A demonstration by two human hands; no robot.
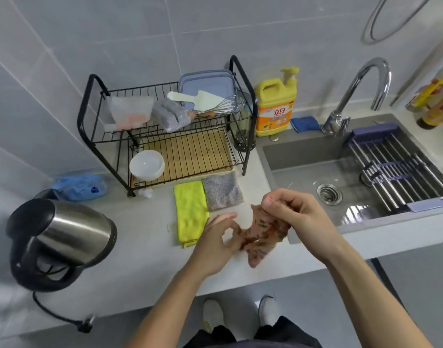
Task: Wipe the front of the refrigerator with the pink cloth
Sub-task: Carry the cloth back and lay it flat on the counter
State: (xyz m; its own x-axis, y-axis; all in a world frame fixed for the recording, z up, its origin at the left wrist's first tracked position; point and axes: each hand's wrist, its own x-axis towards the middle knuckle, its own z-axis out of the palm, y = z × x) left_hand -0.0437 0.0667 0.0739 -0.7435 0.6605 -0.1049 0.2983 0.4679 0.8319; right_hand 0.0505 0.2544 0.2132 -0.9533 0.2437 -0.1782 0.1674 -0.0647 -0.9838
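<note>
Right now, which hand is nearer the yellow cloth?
Left. The left hand is beside the yellow cloth; the right hand is farther away, nearer the sink, holding the pink cloth.

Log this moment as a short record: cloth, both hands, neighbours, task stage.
cloth: pink cloth, crumpled, held over the counter
right hand: pinches its top
left hand: pinches its lower left edge
neighbours: yellow cloth and grey cloth flat on the counter; sink to the right
stage: refrigerator not in view; wiping not begun
</note>
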